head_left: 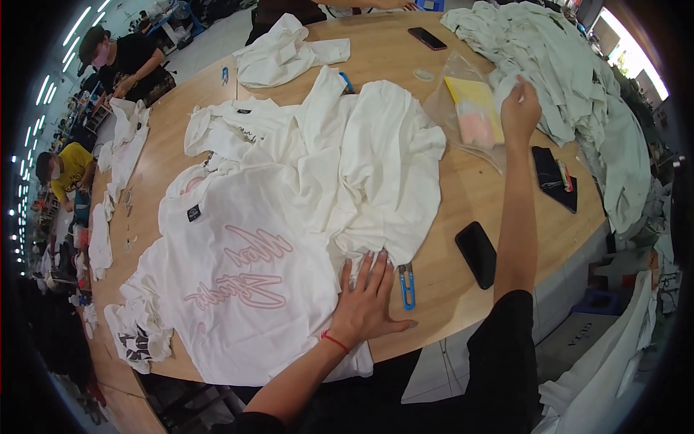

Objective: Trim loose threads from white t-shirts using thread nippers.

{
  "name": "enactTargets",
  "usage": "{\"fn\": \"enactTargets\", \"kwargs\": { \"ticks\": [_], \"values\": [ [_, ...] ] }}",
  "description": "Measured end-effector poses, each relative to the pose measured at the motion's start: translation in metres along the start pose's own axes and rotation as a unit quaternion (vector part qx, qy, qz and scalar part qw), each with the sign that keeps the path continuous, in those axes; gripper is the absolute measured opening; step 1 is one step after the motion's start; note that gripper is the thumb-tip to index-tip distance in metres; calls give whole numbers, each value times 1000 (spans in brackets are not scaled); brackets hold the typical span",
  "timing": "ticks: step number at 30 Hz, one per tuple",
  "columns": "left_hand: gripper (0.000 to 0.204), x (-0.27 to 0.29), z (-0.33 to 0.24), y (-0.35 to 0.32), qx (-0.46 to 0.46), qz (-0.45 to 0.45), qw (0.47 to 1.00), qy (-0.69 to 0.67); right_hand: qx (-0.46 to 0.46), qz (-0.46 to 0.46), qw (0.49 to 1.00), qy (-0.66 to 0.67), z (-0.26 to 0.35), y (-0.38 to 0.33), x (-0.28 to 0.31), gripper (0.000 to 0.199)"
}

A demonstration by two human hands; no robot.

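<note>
Your left hand (365, 307): palm down, fingers spread, on right side of printed shirt (238, 253), which reaches table's (463, 195) near edge; fingertips on bunched shirt (387, 166). Blue snips (408, 289) just right, phone (476, 254) farther right. Your right hand (522, 108): fingers curled at pale heap (557, 58) on far right edge, grip cannot tell. Bagged packet (473, 101) just left, crowding it. Second phone (427, 38) toward far edge.
</note>
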State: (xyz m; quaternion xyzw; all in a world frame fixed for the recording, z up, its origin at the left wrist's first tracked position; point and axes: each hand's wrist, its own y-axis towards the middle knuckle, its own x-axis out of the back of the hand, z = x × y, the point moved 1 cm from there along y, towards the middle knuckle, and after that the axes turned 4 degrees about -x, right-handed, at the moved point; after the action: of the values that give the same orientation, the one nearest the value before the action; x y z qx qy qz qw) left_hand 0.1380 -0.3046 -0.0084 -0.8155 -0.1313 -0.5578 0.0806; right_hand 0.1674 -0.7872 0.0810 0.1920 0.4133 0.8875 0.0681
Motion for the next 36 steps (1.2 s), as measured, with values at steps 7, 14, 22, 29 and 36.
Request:
{"fn": "enactTargets", "kwargs": {
  "ticks": [7,14,22,29,36],
  "values": [
    [128,1,9,-21,38,-17,999,15,-107,-105,949,276,133,-60,140,36],
    [119,-8,0,-34,-50,-69,996,2,-101,-85,838,529,294,-186,303,48],
    [86,13,9,-132,-99,-253,945,-181,601,-394,586,-374,413,-174,377,73],
    [74,13,22,-320,125,-462,848,-228,580,-383,563,-448,451,-221,413,62],
    [60,32,100,-455,337,-633,695,-59,555,-333,556,-521,483,-256,448,52]
  ]
}}
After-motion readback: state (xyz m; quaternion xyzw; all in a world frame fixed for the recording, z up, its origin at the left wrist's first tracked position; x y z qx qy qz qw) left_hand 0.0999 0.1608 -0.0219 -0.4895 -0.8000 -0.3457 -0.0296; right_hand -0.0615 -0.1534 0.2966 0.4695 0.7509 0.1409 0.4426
